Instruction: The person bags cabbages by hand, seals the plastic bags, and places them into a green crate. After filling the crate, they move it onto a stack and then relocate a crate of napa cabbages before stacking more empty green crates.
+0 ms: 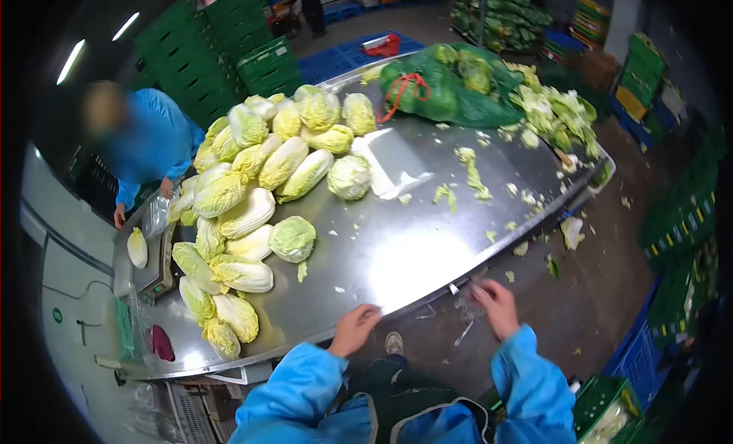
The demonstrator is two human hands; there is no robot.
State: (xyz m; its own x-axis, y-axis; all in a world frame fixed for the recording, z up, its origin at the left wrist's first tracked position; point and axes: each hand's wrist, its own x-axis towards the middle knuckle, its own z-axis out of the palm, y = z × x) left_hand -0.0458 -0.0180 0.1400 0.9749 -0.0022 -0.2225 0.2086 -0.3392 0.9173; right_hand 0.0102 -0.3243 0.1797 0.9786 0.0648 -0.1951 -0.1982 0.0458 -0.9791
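My left hand [355, 329] is at the near edge of the steel table [343, 253], its fingertips pressed together; whether anything is between them cannot be made out. To the right, my right hand [498, 309] is closed, with its fingers bent beside a wispy clear strip [467, 310] hanging by the table edge. That strip is too thin and blurred to name. Farther in on the table are a round cabbage [292, 239], a second round cabbage [350, 177] and a large heap of napa cabbages [244, 213].
A green mesh bag [458, 93] of cabbages lies at the far side, beside trimmed leaves [561, 112]. A white sheet [389, 163] is mid-table. At left a co-worker in a blue smock [156, 135] stands by a scale [156, 264]. Green crates [183, 58] are stacked behind.
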